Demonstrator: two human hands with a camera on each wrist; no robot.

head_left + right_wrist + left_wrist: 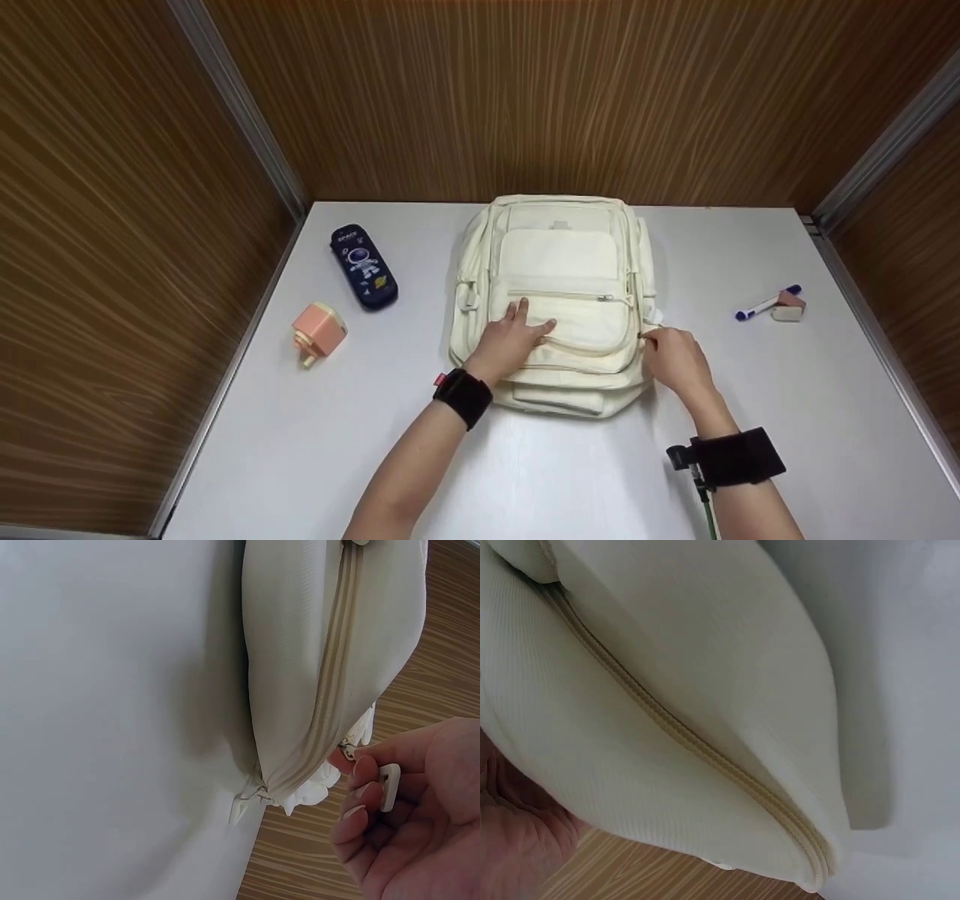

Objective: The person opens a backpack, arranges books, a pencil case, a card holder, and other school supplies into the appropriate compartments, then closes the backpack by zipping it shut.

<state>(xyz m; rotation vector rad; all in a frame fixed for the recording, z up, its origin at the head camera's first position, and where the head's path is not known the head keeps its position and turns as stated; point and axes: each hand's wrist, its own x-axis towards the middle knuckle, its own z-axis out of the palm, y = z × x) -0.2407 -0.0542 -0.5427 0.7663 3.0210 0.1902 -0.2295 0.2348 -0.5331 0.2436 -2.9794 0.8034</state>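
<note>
A cream backpack [559,255] lies flat on the white table with its front up. My left hand [510,341] rests on its front pocket, the fingers spread and mostly straight. In the left wrist view part of that hand [525,840] shows beside a shut zipper [675,731]. At the bag's right side my right hand [677,360] pinches a zipper pull. The right wrist view shows the thumb and forefinger of this hand [412,817] on the metal slider [347,750], with the cream pull tab [389,787] against the fingers. Another zipper pull [238,808] hangs nearby.
On the left lie a navy pencil case [364,266] with an astronaut print and a pink-orange crank pencil sharpener [319,330]. A white and blue marker [765,304] and a pink and white eraser-like block [788,307] lie at the right. Wood-grain panels [555,97] surround the table.
</note>
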